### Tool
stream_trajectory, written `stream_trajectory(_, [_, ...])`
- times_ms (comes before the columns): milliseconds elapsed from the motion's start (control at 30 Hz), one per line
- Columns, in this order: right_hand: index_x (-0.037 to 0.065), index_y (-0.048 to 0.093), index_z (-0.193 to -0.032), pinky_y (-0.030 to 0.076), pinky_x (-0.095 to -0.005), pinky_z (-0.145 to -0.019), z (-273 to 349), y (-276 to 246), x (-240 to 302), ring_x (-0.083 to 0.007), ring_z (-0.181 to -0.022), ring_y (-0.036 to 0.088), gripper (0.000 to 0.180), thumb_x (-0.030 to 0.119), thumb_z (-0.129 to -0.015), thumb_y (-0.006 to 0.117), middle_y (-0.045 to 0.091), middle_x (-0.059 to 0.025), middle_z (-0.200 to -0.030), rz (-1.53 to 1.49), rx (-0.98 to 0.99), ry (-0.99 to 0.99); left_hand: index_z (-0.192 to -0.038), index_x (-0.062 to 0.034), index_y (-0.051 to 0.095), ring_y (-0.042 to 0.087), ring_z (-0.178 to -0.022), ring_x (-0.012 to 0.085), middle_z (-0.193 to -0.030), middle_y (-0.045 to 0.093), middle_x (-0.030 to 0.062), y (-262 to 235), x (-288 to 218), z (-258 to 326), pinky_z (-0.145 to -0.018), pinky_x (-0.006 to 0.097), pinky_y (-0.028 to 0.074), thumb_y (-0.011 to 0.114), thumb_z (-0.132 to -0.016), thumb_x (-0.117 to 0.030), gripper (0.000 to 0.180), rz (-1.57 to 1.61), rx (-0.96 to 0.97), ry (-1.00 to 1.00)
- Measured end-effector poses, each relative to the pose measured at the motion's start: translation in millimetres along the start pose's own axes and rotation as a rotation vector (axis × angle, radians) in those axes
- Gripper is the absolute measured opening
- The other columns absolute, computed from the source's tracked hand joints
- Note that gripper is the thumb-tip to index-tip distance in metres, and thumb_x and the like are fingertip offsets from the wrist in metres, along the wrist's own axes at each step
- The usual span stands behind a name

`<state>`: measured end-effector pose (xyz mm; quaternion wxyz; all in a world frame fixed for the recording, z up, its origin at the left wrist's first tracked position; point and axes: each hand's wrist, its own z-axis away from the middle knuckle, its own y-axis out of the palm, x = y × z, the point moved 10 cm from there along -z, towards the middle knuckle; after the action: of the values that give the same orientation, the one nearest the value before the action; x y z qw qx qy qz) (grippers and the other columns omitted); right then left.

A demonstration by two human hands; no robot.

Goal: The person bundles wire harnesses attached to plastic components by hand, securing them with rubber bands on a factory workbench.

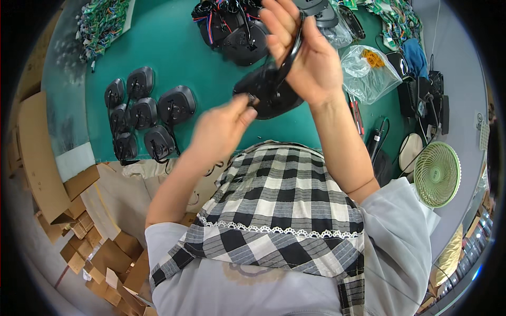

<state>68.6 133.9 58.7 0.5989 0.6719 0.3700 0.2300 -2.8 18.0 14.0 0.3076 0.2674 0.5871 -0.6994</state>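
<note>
1. Over the far middle of the green mat [174,47], the right hand [308,58] is closed around a thin black shell [293,50] held on edge, thumb one side, fingers the other.
2. Just below it, the left hand [224,126] pinches something small at the rim of a black housing [266,95]; the fingers are blurred, so what they hold cannot be told.
3. To do this well, I judge the right hand should keep the shell steady and the left should work with its fingertips only, close to the rim, so nothing slips.
4. The housing is a rounded, matte black plastic piece, smooth and slightly domed.
5. To the left lie finished units [145,113], the same rounded black shape with thin cables trailing.
6. Far left and far right are heaps of green circuit boards [103,23].
7. Right of the hands sits a clear crinkled bag [369,73] with yellow rings inside, and near right a pale green fan [436,174] with a fine grille.
</note>
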Motion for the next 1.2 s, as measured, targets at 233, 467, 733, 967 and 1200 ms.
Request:
stream_trajectory(233, [0.015,0.043,-0.137,0.040,-0.0514,-0.101,19,-4,45,-0.0298,-0.135,0.034,0.040,0.030,-0.101,0.039,0.043,-0.0090,-0.142,1.226,-0.339,-0.369,-0.110,-0.0079,0.052,0.064,-0.070,0.0315,-0.078,0.066,0.0107,63,15,87,-0.064,0.042,0.047,0.052,-0.093,-0.034,0.031,0.277,0.789,-0.022])
stream_trajectory(467, [-0.008,0.033,-0.138,0.030,-0.0225,-0.030,76,-33,-92,-0.0086,-0.031,0.034,0.069,0.050,-0.100,0.024,0.044,-0.0024,-0.045,0.657,0.040,0.905,-0.084,-0.0032,0.059,0.048,-0.059,0.0050,-0.070,0.053,-0.0045,-133,-14,-26,-0.052,0.023,0.037,0.061,-0.085,-0.010,0.007,0.195,-0.026,0.042])
stream_trajectory(733, [-0.001,0.027,-0.143,0.048,-0.0239,-0.053,49,-47,-21,-0.0099,-0.058,0.054,0.052,0.021,-0.099,0.045,0.064,-0.0096,-0.099,0.790,-0.548,0.169,-0.091,-0.0012,0.058,0.056,-0.056,0.0265,-0.065,0.059,0.0122,-2,70,-21,-0.057,0.036,0.046,0.054,-0.093,-0.032,0.031,-0.101,-0.029,-0.016])
stream_trajectory(967, [0.002,0.044,-0.126,0.051,-0.0435,-0.062,41,-56,-60,-0.0378,-0.075,0.065,0.037,0.007,-0.090,0.050,0.064,-0.0230,-0.083,2.166,-0.139,0.570,-0.121,-0.0001,0.047,0.058,-0.059,0.0126,-0.077,0.061,0.0053,27,-16,66,-0.055,0.029,0.047,0.062,-0.089,-0.021,0.041,0.536,1.095,-0.300])
stream_trajectory(1200, [0.003,0.033,-0.142,0.043,-0.0253,-0.042,111,-67,-67,-0.0095,-0.042,0.045,0.056,0.040,-0.100,0.041,0.062,-0.0143,-0.077,0.639,-0.264,0.911,-0.080,0.0000,0.059,0.046,-0.067,0.0050,-0.074,0.054,-0.0008,-184,117,-5,-0.059,0.021,0.036,0.052,-0.093,-0.019,0.025,0.185,-0.010,-0.230])
